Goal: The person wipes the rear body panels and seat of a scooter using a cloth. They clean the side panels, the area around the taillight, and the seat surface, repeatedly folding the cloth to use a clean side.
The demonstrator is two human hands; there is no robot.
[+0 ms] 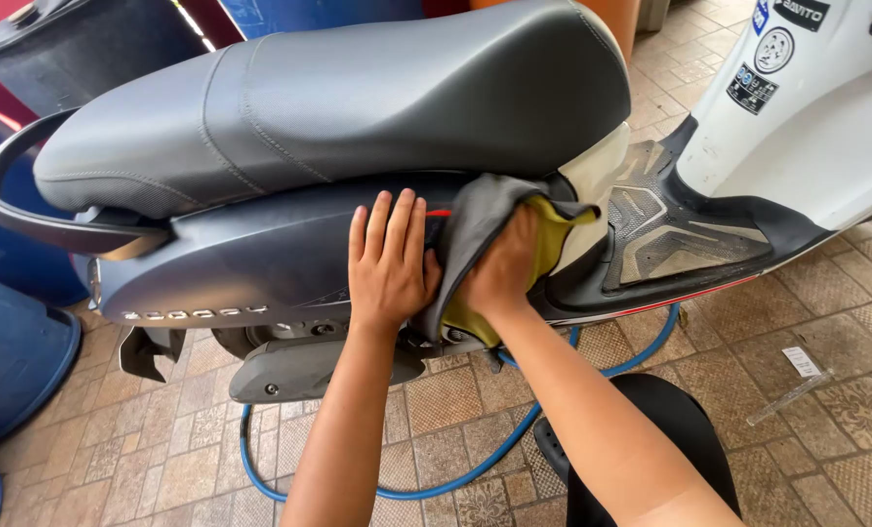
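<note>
Cleaning of a scooter side panel, seen from the head camera. The fingers of the right hand [502,268] are curled and pressed together over a folded cloth [485,229], grey on its outer face and yellow inside, which they bunch flat against the body just below the front of the seat [358,98]. The fingers of the left hand [389,259] are straight and slightly spread, palm flat on the dark grey side panel [231,259], touching the cloth's left edge; this hand grips nothing. The cloth lies where the dark panel meets the cream inner cover [602,171], left of the patterned footboard [675,220]. Further out: a black grab rail [16,210] at the far left, blue drums [11,342] at the left edge, a blue hose [494,454] looped on the tiled floor [846,390] beneath the scooter.

Step in hand, as judged: wiping the panel under the seat, with 1 hand bracing and 1 hand rubbing. The next stroke calls for steady pressure through the right palm, the cloth kept folded so no loose corner drags, and the left hand shifted clear of the path.
</note>
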